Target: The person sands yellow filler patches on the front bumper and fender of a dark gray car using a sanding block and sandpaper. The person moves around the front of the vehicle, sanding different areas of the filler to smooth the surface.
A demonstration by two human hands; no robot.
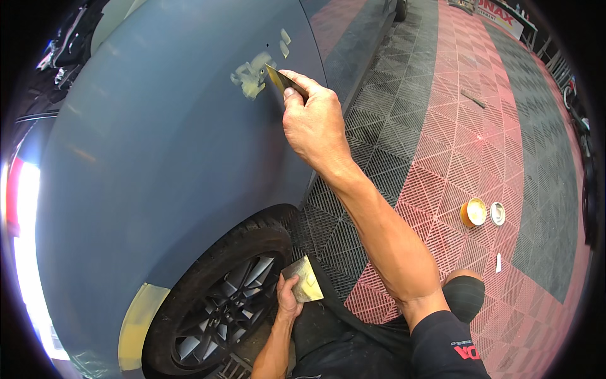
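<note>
Grey filler patch (251, 76) sits high on the car panel (158, 164); right hand (312, 123) pinches a spreader (282, 81) at its edge. Keep the blade low-angled, probably light pressure. Left hand (287, 300) grips a mixing board (303, 279) by the wheel (221, 303).
</note>
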